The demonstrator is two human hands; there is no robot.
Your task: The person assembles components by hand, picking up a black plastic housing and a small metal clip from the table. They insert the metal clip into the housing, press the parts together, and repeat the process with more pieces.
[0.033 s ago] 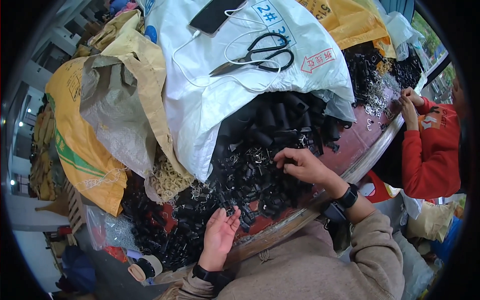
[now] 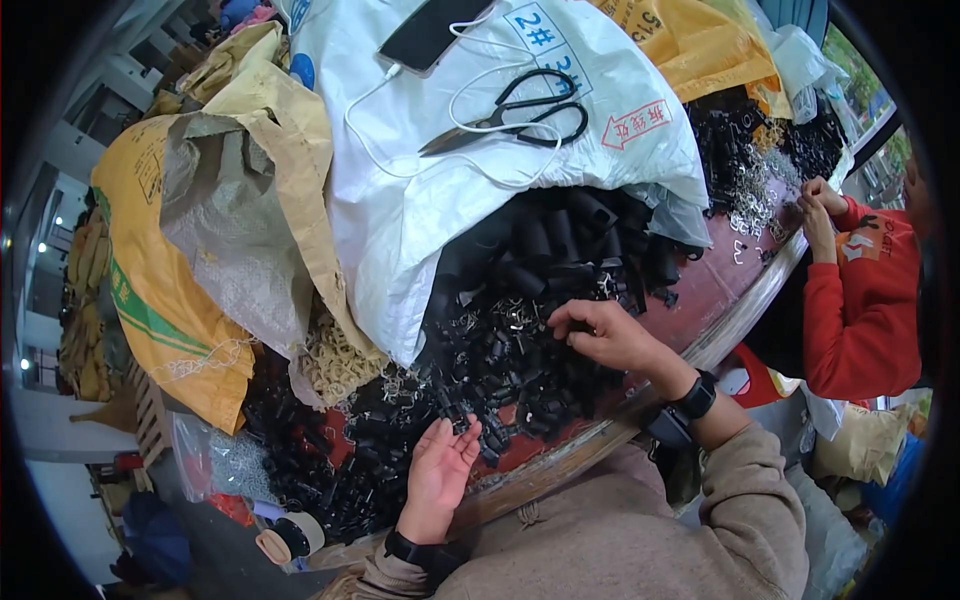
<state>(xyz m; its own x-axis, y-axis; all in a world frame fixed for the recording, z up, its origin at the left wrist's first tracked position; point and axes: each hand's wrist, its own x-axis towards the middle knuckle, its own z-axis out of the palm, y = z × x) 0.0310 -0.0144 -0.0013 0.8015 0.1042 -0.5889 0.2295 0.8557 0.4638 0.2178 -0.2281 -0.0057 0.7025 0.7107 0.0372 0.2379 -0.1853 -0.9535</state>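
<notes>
My left hand [image 2: 440, 468] is palm up near the front edge of the table. Its thumb and fingers close on a small black plastic part [image 2: 457, 412], which hardly stands out from the dark pile behind it. To the right, my right hand [image 2: 608, 335] hovers by the small silver metal clips [image 2: 515, 315], fingers curled in. Whatever its fingertips pinch, if anything, is hidden. Larger black plastic tubes [image 2: 535, 238] spill from the mouth of a white woven sack [image 2: 400, 250]. Small black parts [image 2: 370, 465] lie heaped around my left hand.
Black-handled scissors [image 2: 510, 118] and a phone [image 2: 430, 35] with a white cable rest on the sack. A yellow sack [image 2: 150, 240] and tan rubbery pieces [image 2: 340, 360] are at left. At right, a person in red [image 2: 865, 300] works beside more clips. A wooden rim [image 2: 560, 450] edges the table.
</notes>
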